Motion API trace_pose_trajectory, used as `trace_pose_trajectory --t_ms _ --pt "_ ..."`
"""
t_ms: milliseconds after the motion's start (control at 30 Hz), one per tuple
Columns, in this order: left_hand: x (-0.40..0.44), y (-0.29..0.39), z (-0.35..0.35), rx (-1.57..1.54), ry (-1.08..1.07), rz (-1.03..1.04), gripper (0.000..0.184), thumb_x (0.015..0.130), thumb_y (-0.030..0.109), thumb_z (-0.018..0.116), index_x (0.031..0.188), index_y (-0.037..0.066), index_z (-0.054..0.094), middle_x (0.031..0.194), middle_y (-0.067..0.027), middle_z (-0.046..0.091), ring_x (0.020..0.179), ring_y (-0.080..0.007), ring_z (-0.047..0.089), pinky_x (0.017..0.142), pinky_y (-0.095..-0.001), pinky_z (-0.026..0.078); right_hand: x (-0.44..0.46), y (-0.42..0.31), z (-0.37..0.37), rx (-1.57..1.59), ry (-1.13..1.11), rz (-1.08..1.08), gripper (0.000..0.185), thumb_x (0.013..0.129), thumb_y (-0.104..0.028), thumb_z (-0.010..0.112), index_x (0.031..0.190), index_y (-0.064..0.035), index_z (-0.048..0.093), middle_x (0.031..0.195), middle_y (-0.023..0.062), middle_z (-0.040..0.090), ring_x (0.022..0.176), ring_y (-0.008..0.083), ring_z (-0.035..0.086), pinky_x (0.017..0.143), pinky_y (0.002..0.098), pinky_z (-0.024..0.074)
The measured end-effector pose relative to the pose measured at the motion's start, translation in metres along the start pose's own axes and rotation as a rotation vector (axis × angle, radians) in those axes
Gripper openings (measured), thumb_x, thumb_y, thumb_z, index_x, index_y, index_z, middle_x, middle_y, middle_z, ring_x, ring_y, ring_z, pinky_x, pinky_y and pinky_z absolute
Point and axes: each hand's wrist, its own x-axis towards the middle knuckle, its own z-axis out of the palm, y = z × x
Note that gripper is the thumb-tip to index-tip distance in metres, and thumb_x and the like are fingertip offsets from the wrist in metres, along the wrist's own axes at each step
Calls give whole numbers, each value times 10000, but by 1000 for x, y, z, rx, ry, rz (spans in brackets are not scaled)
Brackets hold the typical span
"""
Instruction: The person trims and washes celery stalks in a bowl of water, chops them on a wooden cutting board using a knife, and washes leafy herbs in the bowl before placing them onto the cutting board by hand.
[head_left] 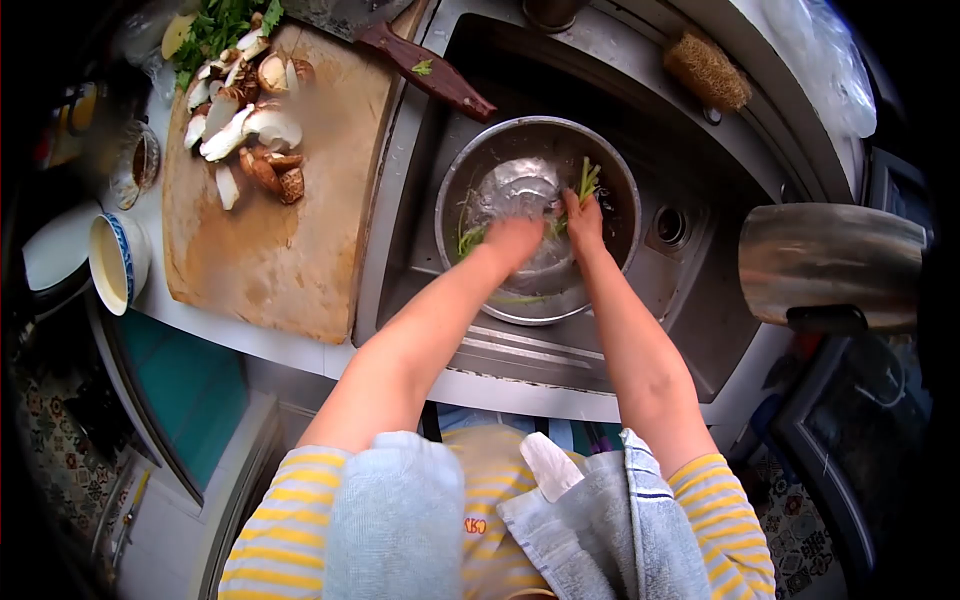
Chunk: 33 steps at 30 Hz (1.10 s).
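A round metal bowl [620,262] of water stands in the dark sink [560,365]. Inside it, my left hand [515,243] is partly under the water, and its fingers are blurred and hidden. At the bowl's right side, my right hand [583,218] is closed round a bunch of green stalks [589,180], which stick up above the fingers. More green stalks [470,240] lie in the water at the left of the bowl. The water is stirred up between both hands.
Left of the sink, a wooden cutting board [270,270] bears sliced mushrooms [245,125] and green leaves [215,40]. A cleaver's handle [430,72] juts over the sink. Around are a white bowl [120,262], a brown scrubber [706,70], a metal pot [830,262] and a drain [669,227].
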Motion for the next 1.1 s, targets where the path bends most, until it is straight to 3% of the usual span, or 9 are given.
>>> trace_pose_trajectory --t_ms 133,267,500,633,700,733,800,933,1100 --pt "-11 -11 -35 -153 -175 40 283 784 278 548 975 69 548 874 -167 615 844 -319 595 727 -424 465 -26 -57 -15 463 -116 251 206 891 -242 486 800 -63 445 643 10 505 608 128 504 598 266 423" --pt "-27 -21 -61 -174 -192 -86 228 784 268 548 914 89 603 882 -154 621 888 -309 583 777 -441 438 -70 -140 -72 435 12 0 237 913 -265 437 762 -82 424 633 13 471 640 141 509 658 293 435" --pt "-44 -8 -86 401 -62 -18 299 743 214 568 1017 96 584 1148 -137 506 1005 -299 502 866 -420 362 -173 -283 -210 435 156 -514 276 930 -278 391 768 -69 471 669 47 500 744 180 495 823 339 388" --pt "-79 5 -135 184 29 17 333 734 184 577 1060 119 575 1194 -162 463 1008 -315 496 893 -406 374 -163 -249 -217 -177 148 -436 263 920 -279 419 925 -58 562 813 43 597 845 171 524 877 320 361" --pt "-94 6 -150 101 123 83 346 729 165 580 1071 117 567 1221 -181 437 1037 -333 483 910 -406 377 -156 -193 -211 -255 222 -185 272 907 -293 441 974 -74 588 871 22 615 908 156 524 893 299 347" --pt "-94 12 -168 10 155 107 359 721 151 588 1076 105 558 1241 -197 412 1067 -344 465 924 -410 371 -166 -210 -196 -61 380 -252 282 901 -315 449 929 -83 608 888 26 610 934 158 521 897 290 342" --pt "-127 17 -193 -76 218 109 404 699 133 618 1092 92 538 1280 -235 351 1138 -373 411 946 -422 360 -191 -253 -202 -110 287 -395 323 923 -308 391 945 -81 620 949 29 593 965 159 505 914 286 325" --pt "-158 2 -204 -25 467 401 346 707 206 650 1010 64 562 1105 -190 498 994 -332 486 833 -404 410 -225 -319 -217 166 493 -601 371 939 -295 351 967 -27 606 1035 88 584 985 167 505 932 301 332" --pt "-189 -7 -217 -76 437 336 323 762 213 607 1038 60 539 1132 -167 496 1025 -310 486 870 -392 388 -256 -303 -215 256 579 -645 400 935 -340 350 947 -11 577 990 101 584 959 183 515 920 307 345"
